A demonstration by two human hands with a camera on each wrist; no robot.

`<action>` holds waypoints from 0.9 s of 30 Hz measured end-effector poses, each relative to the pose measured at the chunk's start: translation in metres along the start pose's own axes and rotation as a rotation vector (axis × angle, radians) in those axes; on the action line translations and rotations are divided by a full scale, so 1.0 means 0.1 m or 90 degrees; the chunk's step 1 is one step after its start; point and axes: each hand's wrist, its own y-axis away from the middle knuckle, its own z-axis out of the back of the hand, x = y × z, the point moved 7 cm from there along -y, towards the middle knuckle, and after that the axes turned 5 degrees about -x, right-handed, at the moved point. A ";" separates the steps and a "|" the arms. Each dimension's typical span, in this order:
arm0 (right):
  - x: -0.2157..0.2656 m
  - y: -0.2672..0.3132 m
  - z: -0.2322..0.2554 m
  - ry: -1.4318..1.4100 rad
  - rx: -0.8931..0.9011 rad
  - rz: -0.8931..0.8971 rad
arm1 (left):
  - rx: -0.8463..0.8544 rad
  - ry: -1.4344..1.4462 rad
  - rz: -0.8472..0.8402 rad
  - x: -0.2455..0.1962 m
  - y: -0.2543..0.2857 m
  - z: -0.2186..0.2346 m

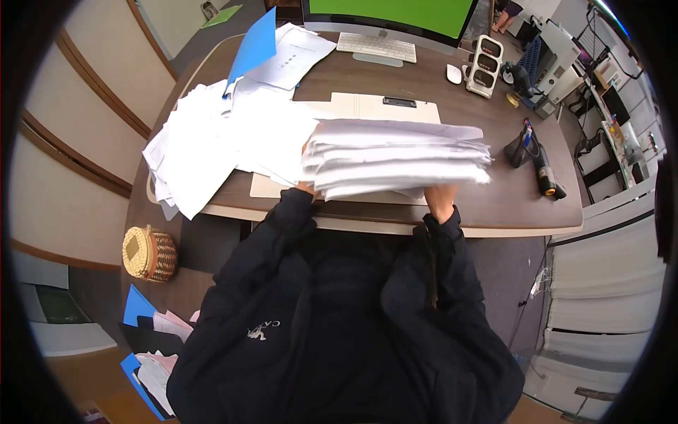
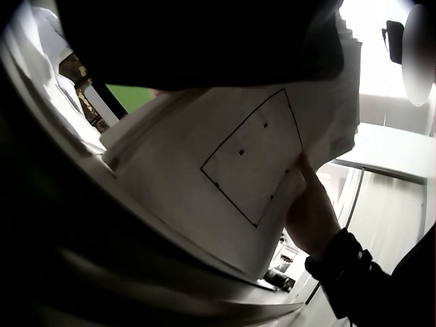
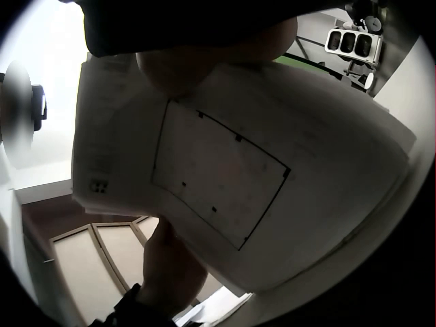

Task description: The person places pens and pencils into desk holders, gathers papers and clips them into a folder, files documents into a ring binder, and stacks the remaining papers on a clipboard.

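Note:
A thick stack of paper sheets (image 1: 399, 159) is held up over the front of the desk, its layered edges facing up and slightly blurred. My left hand (image 1: 306, 185) grips the stack at its left end, mostly covered by the paper. At the lower right, my right hand (image 1: 441, 203) holds the other end. In the left wrist view, the right thumb presses the face of a sheet printed with a black rectangular outline (image 2: 252, 163). Beneath the stack lies a cream folder (image 1: 346, 106) with a black clip (image 1: 400, 102).
Loose papers (image 1: 205, 148) spread over the desk's left side beside a blue folder (image 1: 254, 49). At the back are a keyboard (image 1: 374, 47), a mouse (image 1: 453, 74) and a white three-slot holder (image 1: 484, 67). A pen cup (image 1: 521, 150) stands right; a woven basket (image 1: 150, 253) sits lower left.

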 end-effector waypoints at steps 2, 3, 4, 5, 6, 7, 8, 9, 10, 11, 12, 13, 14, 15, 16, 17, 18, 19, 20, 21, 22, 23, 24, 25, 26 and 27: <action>0.26 -0.62 0.49 -0.681 -0.201 -0.337 | 0.000 -0.055 -0.032 -0.04 -0.14 -0.04; 0.14 -0.52 0.38 -0.682 -0.203 -0.335 | 0.000 -0.083 -0.049 -0.09 -0.24 -0.05; -0.04 -0.29 0.15 -0.492 -0.143 -0.262 | -0.002 -0.113 -0.065 -0.16 -0.35 -0.06; -0.20 -0.06 -0.10 -0.302 -0.083 -0.189 | -0.003 -0.142 -0.080 -0.25 -0.44 -0.05; -0.23 0.04 -0.26 -0.114 -0.023 -0.116 | -0.003 -0.173 -0.093 -0.37 -0.53 -0.04; -0.17 -0.32 -0.12 -0.295 0.207 -0.359 | -0.002 -0.203 -0.106 -0.51 -0.62 -0.03; 0.03 -0.57 0.12 -0.546 -0.082 -0.463 | 0.000 -0.232 -0.120 -0.67 -0.72 -0.02; 0.14 -0.68 0.17 -0.565 -0.090 -0.457 | -0.059 0.069 0.277 -0.75 -0.89 0.04; 0.19 -0.73 0.20 -0.584 -0.099 -0.451 | -0.062 -0.019 0.214 -0.89 -0.95 0.09; 0.16 -0.69 0.16 -0.583 -0.100 -0.452 | -0.092 0.028 0.163 -1.07 -1.00 0.08; 0.13 -0.63 0.07 -0.600 -0.096 -0.468 | -0.124 0.074 0.111 -1.21 -1.03 0.06; 0.10 -0.58 0.00 -0.618 -0.091 -0.483 | -0.125 0.073 0.111 -1.20 -1.04 0.05; 0.08 -0.53 -0.03 -0.619 -0.087 -0.484 | -0.129 0.065 0.086 -1.22 -1.05 0.05; 0.08 -0.52 -0.03 -0.618 -0.074 -0.479 | -0.132 0.056 0.061 -1.24 -1.04 0.06; 0.08 -0.52 -0.04 -0.618 -0.064 -0.474 | -0.134 0.056 0.061 -1.18 -0.99 0.11; 0.07 -0.51 -0.06 -0.618 -0.065 -0.472 | -0.058 0.031 0.153 -0.96 -0.91 0.11; 0.05 -0.50 -0.08 -0.599 -0.059 -0.466 | 0.019 0.007 0.244 -0.84 -0.87 0.08; 0.04 -0.48 -0.09 -0.579 -0.052 -0.461 | 0.021 0.007 0.242 -0.82 -0.84 0.09; 0.05 -0.46 -0.11 -0.579 -0.054 -0.462 | 0.042 -0.004 0.319 -0.73 -0.77 0.09; 0.05 -0.45 -0.12 -0.561 -0.058 -0.459 | 0.063 -0.015 0.395 -0.66 -0.71 0.08; 0.05 -0.45 -0.12 -0.543 -0.061 -0.456 | 0.063 -0.015 0.395 -0.63 -0.69 0.06; 0.07 -0.44 -0.11 -0.543 -0.060 -0.457 | 0.029 -0.029 0.192 -0.78 -0.76 0.06; 0.08 -0.44 -0.07 -0.524 -0.079 -0.438 | -0.005 -0.043 -0.010 -0.98 -0.78 0.08; 0.09 -0.45 -0.03 -0.505 -0.098 -0.419 | 0.069 -0.094 -0.044 -0.99 -0.76 0.07; 0.03 -0.40 -0.07 -0.504 -0.098 -0.419 | 0.069 -0.093 -0.045 -0.98 -0.74 0.11; -0.01 -0.37 -0.11 -0.479 -0.062 -0.415 | 0.089 -0.086 0.019 -0.91 -0.70 0.12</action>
